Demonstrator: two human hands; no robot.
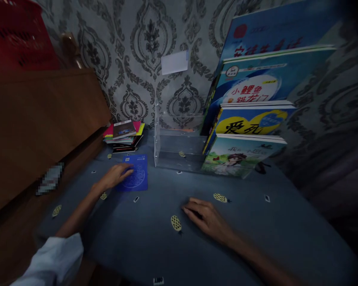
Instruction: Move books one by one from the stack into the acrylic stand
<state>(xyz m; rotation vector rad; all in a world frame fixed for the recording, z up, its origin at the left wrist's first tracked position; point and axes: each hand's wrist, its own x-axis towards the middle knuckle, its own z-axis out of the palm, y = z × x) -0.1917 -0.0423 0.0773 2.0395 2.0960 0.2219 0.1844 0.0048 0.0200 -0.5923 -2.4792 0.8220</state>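
Note:
My left hand (116, 175) lies on the left part of a thin blue booklet (139, 174) with pale print and a small square code. Its fingers are stretched out over the cover, not wrapped round it. Over the tablecloth, right of the middle, is my right hand (205, 217), its fingers curled and the thumb tip close to the fingertips; nothing shows between them. A clear acrylic book rack (156, 147) stands behind the hands. In its right side several picture books (235, 159) lean in stepped rows, covers facing me.
Behind my left hand is a stack of small books (123, 137). A brown wooden cabinet (41, 131) borders the table on the left, with a red bag (20, 35) on top. Patterned wallpaper (150, 35) rises behind. The dark cloth (155, 234) has pineapple prints.

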